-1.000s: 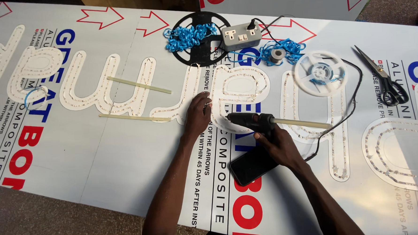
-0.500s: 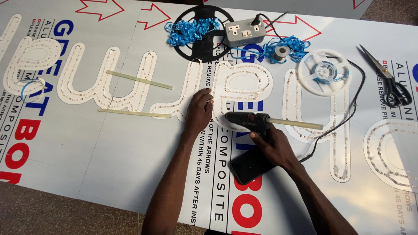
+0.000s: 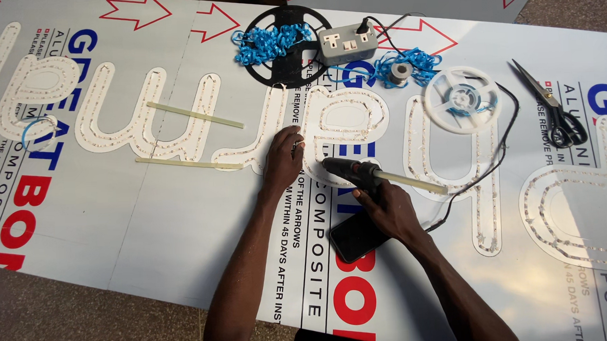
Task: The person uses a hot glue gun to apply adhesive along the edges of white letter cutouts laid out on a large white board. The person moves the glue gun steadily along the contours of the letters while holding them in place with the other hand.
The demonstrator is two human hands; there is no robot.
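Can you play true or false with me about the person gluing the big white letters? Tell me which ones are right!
1. The right hand holds a black glue gun. True.
2. The left hand is holding the scissors. False: the scissors lie alone on the panel, far to the right; the left hand presses flat on a white letter.
3. A glue stick pokes out the back of the glue gun. True.
4. The grey socket box has nothing plugged in. False: a black plug sits in it.
5. A dark phone lies on the panel under the right hand. True.
6. The white reel sits beside the left hand. False: it lies up to the right, away from both hands.
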